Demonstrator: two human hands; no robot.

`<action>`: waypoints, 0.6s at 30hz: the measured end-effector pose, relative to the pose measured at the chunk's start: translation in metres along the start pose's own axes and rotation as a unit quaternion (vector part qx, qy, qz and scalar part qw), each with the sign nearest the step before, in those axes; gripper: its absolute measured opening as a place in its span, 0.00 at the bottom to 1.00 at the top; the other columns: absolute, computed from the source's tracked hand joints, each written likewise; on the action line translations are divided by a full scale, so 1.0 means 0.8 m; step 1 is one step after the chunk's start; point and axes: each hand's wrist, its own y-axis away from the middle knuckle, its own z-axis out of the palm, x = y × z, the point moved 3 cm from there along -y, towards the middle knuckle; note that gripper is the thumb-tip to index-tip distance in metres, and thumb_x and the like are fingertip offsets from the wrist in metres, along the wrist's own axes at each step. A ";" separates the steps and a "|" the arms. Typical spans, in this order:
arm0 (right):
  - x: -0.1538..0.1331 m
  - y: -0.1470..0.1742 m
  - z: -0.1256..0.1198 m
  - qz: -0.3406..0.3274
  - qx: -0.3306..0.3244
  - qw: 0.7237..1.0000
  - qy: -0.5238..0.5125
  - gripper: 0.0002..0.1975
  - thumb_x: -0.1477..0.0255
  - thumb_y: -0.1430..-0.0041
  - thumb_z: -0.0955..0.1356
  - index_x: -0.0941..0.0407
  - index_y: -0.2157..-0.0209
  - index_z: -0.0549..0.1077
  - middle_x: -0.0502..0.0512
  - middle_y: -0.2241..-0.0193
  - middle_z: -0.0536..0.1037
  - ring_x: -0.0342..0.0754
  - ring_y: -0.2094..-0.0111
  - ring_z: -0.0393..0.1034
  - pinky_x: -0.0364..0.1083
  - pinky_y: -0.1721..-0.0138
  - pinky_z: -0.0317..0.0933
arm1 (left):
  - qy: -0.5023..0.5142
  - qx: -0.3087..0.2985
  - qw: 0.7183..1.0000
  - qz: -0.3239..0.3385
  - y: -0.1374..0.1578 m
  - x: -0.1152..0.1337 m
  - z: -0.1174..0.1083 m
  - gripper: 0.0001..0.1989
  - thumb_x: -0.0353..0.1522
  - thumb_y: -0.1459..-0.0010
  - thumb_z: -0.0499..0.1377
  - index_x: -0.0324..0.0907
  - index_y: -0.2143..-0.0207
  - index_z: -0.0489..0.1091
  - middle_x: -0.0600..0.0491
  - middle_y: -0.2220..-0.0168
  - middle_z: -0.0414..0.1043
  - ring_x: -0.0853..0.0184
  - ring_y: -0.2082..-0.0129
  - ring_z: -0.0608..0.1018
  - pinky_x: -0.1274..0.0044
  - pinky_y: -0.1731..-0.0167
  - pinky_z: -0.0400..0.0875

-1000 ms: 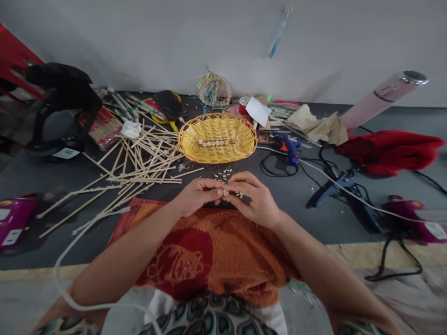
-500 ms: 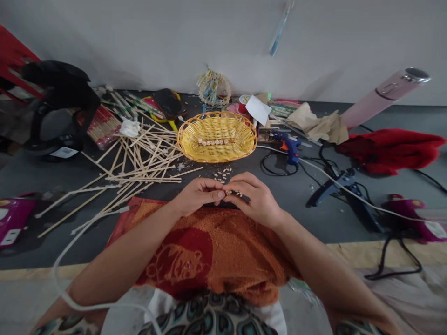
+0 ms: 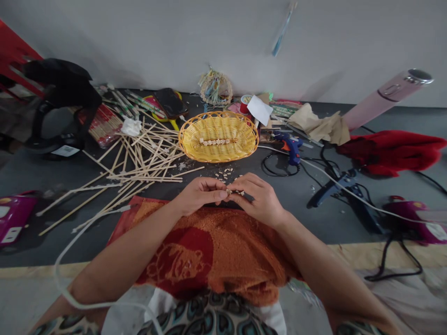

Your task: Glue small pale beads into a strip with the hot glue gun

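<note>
Both hands meet over the near edge of an orange towel (image 3: pixel 244 242). My left hand (image 3: pixel 200 195) is closed, thumb and fingertips pinching one end of a small strip of pale wooden bits (image 3: pixel 229 191). From the other side, my right hand (image 3: pixel 258 197) pinches the same strip between thumb and forefinger; the fingers partly hide it. Just beyond the fingertips lie several short cut wooden bits (image 3: pixel 225 173) on the dark table. Behind them stands a yellow woven basket (image 3: pixel 218 156), with a similar row of flower-like wooden pieces (image 3: pixel 216 141) inside.
Many thin wooden sticks (image 3: pixel 139 163) are heaped left of the basket. To the right lie a blue glue gun (image 3: pixel 292 148), dark blue pliers-like cutters (image 3: pixel 328 188), a white cable (image 3: pixel 335 181) and a red cloth (image 3: pixel 394 149). A pink flask (image 3: pixel 384 102) stands at the back.
The whole view has shifted slightly. My hands stay together on the strip, with only a small movement of the fingers; a little more of the strip shows between them.
</note>
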 end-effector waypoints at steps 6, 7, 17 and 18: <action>0.000 0.000 0.004 -0.006 -0.001 1.000 0.000 0.06 0.74 0.39 0.68 0.55 0.60 0.75 0.54 0.68 0.79 0.47 0.64 0.71 0.49 0.60 0.68 | -0.030 0.004 1.000 -0.004 -0.001 -0.003 -0.001 0.10 0.36 0.48 0.66 0.37 0.68 0.77 0.52 0.72 0.75 0.74 0.75 0.70 0.81 0.72 0.62; 0.000 0.000 0.005 -0.008 0.001 1.000 0.001 0.05 0.74 0.39 0.68 0.55 0.61 0.75 0.54 0.68 0.79 0.47 0.64 0.71 0.48 0.60 0.68 | -0.035 0.002 0.999 -0.005 -0.001 -0.003 -0.001 0.10 0.36 0.48 0.66 0.37 0.68 0.77 0.52 0.72 0.75 0.74 0.75 0.70 0.81 0.73 0.62; 0.000 0.001 0.006 0.005 0.000 1.000 -0.003 0.06 0.73 0.40 0.69 0.56 0.60 0.75 0.55 0.67 0.78 0.46 0.63 0.71 0.48 0.59 0.69 | -0.035 0.022 0.999 0.000 -0.001 -0.006 -0.005 0.11 0.37 0.48 0.66 0.36 0.70 0.75 0.53 0.75 0.74 0.75 0.76 0.70 0.82 0.73 0.63; 0.000 0.001 0.006 0.008 -0.001 1.000 -0.007 0.07 0.72 0.40 0.69 0.55 0.59 0.74 0.55 0.66 0.78 0.47 0.62 0.71 0.49 0.59 0.69 | -0.028 0.026 0.999 0.001 -0.001 -0.006 -0.005 0.11 0.36 0.48 0.66 0.36 0.69 0.75 0.54 0.76 0.73 0.75 0.76 0.70 0.82 0.73 0.63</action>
